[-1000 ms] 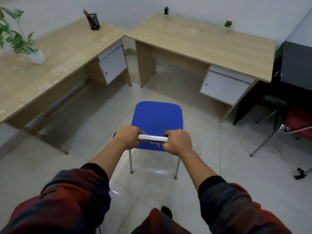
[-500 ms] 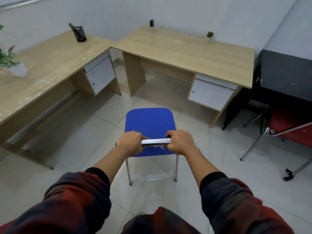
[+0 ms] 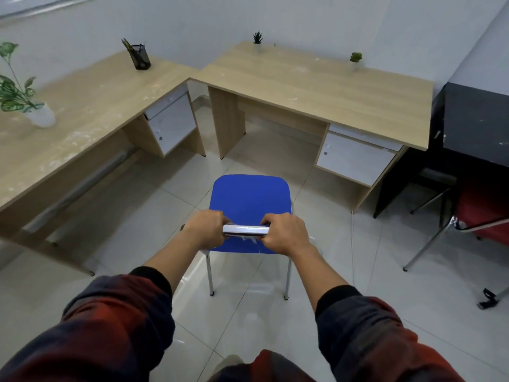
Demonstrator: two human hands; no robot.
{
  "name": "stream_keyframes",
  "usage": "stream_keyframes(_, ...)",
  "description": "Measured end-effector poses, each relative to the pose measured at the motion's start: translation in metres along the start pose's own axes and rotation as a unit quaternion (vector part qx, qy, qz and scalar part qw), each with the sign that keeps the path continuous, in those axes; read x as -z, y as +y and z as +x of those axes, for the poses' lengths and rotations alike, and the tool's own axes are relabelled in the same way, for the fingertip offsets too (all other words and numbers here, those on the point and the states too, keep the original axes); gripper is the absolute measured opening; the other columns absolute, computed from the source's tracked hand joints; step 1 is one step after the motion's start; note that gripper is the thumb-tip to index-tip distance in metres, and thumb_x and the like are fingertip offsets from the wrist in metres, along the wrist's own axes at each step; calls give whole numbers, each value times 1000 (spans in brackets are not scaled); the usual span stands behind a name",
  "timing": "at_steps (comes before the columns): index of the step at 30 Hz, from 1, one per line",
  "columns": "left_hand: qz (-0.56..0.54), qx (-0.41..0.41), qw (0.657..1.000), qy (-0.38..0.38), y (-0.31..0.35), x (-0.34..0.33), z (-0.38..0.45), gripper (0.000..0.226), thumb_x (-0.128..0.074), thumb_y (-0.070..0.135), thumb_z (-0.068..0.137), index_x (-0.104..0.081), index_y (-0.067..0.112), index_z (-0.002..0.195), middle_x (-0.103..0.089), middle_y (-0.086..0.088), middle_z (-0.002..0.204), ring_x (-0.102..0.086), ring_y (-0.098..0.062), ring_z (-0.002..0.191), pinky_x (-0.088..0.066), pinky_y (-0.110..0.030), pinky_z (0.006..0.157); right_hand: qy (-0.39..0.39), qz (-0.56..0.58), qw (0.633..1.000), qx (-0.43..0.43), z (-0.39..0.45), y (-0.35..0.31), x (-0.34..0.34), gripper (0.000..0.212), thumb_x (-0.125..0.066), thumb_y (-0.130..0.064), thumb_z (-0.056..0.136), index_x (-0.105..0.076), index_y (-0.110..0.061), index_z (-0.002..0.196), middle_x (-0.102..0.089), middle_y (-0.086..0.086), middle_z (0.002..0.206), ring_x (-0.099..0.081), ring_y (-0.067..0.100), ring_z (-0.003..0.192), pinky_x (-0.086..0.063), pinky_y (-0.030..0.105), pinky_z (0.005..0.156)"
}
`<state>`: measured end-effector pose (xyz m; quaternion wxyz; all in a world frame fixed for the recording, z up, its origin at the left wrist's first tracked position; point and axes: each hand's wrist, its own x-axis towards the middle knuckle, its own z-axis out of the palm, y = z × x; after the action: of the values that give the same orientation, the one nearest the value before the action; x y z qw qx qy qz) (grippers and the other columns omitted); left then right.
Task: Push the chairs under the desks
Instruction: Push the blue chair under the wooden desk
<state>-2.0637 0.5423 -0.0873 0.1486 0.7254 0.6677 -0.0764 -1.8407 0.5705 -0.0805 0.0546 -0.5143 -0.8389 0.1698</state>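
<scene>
Your left hand and right hand are both wrapped tight round the chrome back bar of the blue chair, one at each end, knuckles up, a short stretch of bare metal showing between them. That bar runs left to right across your view. The seat stretches away from you, front edge pointing at the knee space of the far desk. The chair stands on the tiled floor, well short of that desk's front edge, with open tile between them.

Look at the gap you're facing: a wooden side panel bounds it on the left, the white drawer unit on the right, and the seat's front edge lines up roughly between them. Bare floor lies on both sides of the chair legs.

To your left, the long desk meets the far one at the corner, carrying a pen holder and a leafy plant. To the right, a black desk with a red chair just beside it, well apart from yours.
</scene>
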Motion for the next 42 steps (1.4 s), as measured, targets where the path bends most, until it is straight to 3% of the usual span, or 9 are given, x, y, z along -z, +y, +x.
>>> stream_keyframes(4,-5,2,1000,24,22,-4,14,29,-57,34,90,-66,38,117,-64,12,91,-60,-12,75,-55,-27,65,-13,-7,1000,-15,6,25,14,27,-67,-43,81,-67,-32,106,-69,-10,94,-57,14,77,-38,26,64)
stream_keyframes(7,-16,-15,999,35,28,-1,28,31,-57,37,91,-65,37,121,-63,12,94,-60,-12,78,-57,-29,68,-5,-15,999,-35,14,37,21,28,-67,-44,81,-67,-32,106,-70,-9,94,-55,15,76,-39,27,65)
stream_keyframes(15,-17,-29,999,8,-15,18,60,30,-59,36,91,-65,41,119,-62,14,99,-58,-12,86,-56,-31,75,15,-9,999,-49,50,15,8,27,-68,-42,82,-65,-28,105,-68,-7,93,-57,14,75,-42,26,61)
stream_keyframes(25,-21,-41,998,41,-41,32,103,26,-61,37,88,-68,33,113,-66,13,96,-61,-10,79,-53,-25,66,4,-9,998,-60,99,14,16,28,-67,-46,81,-65,-30,104,-68,-11,92,-53,12,73,-37,24,59)
stream_keyframes(29,-26,-78,996,46,-59,44,120,24,-61,34,88,-67,33,111,-65,13,96,-58,-10,77,-41,-21,58,19,-16,995,-101,117,1,12,28,-68,-45,79,-65,-30,103,-69,-10,90,-55,11,72,-40,24,59)
stream_keyframes(35,-29,-122,992,28,-119,59,140,28,-63,36,86,-66,33,114,-64,13,101,-59,-11,85,-53,-27,74,16,-23,989,-147,152,-48,-2,29,-67,-43,80,-63,-28,105,-68,-8,93,-54,11,73,-37,23,55)
stream_keyframes(39,-17,-122,992,24,-162,74,161,28,-63,38,84,-65,35,112,-64,14,101,-59,-10,86,-55,-30,74,37,-12,986,-164,183,-77,-12,31,-66,-48,80,-62,-28,103,-68,-8,93,-58,13,76,-46,25,60)
stream_keyframes(42,-22,-116,992,33,-176,80,169,27,-63,36,82,-66,35,109,-66,14,99,-60,-11,83,-55,-31,73,41,-3,985,-165,199,-83,-12,32,-68,-53,77,-62,-29,98,-65,-11,86,-56,12,72,-42,25,57)
